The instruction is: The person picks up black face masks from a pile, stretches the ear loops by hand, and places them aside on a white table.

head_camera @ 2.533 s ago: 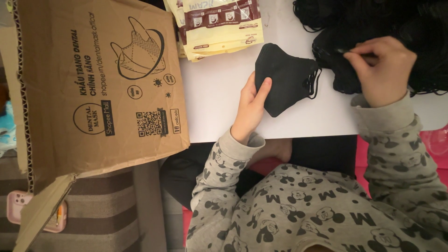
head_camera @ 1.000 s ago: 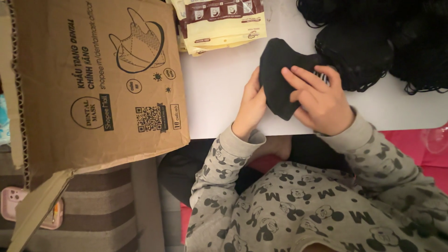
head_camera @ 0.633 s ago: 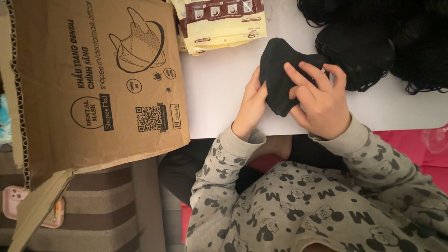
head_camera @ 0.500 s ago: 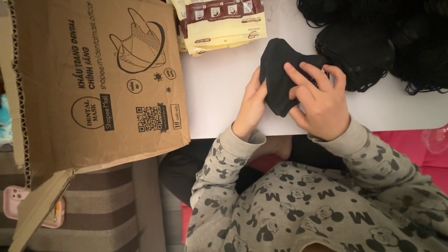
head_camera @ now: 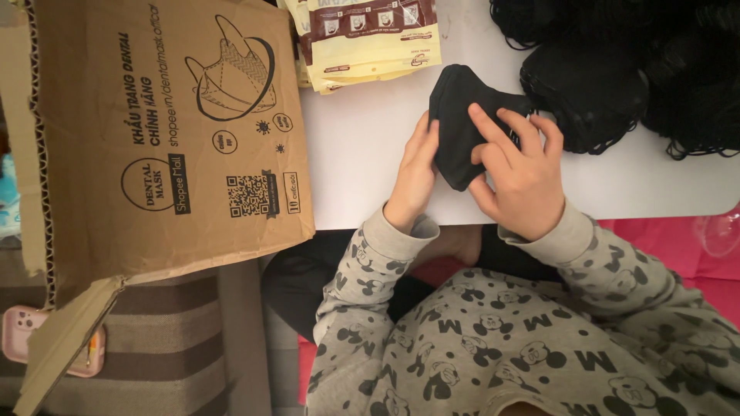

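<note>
- We are holding a black mask [head_camera: 456,123] between both hands on the white table [head_camera: 362,154]; our left hand [head_camera: 416,173] is cupping its left edge, fingers closed against it
- Our right hand [head_camera: 518,173] is lying on top, fingers pressing the mask flat
- A pile of black masks [head_camera: 617,69] is lying just right; cream packets [head_camera: 370,38] and a cardboard box [head_camera: 154,131] are sitting left

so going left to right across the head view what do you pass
pink phone case → cardboard box → cream and brown packets → left hand → black face mask → right hand → pile of black masks
</note>
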